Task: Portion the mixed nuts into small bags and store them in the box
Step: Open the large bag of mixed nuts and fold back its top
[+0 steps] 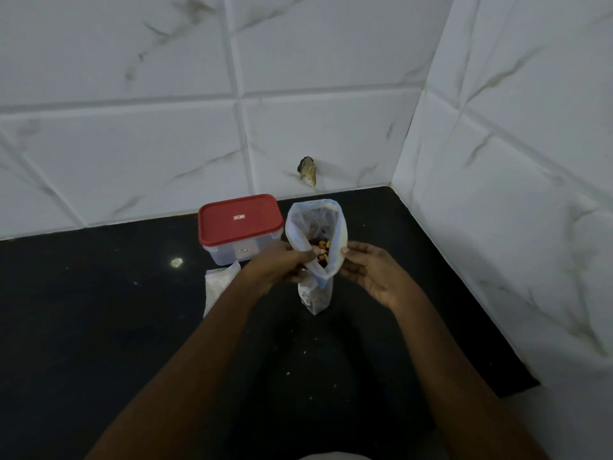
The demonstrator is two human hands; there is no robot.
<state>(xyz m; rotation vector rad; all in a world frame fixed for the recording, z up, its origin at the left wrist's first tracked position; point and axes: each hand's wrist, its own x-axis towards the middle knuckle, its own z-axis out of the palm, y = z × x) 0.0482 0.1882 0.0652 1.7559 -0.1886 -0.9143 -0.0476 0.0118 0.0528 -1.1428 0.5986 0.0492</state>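
- A clear, soft plastic bag with a bluish rim (335, 224) is held up above the black stone counter (99, 310), its wide mouth gaping towards the camera.
- Inside it, low in the narrowing part, sits a cluster of mixed nuts (321, 251), tan and dark pieces together.
- The left hand (282, 263) has its grip curled round the bag's left edge; the right hand (368, 273) pinches the right edge between thumb and fingers.
- Directly under the big bag's narrow end is a small clear plastic bag (315, 300), upright, its bottom at the counter. Dark specks show through it, but I cannot tell how much it holds, nor which hand steadies it.
- A rectangular clear plastic box (229, 255) with a red lid (238, 217) pressed on stands just behind the left hand, near the white marble-patterned wall tiles (132, 144). Its contents are not visible.
- A flat pile of clear small bags (219, 283) lies on the counter beside the left wrist, in front of the box.
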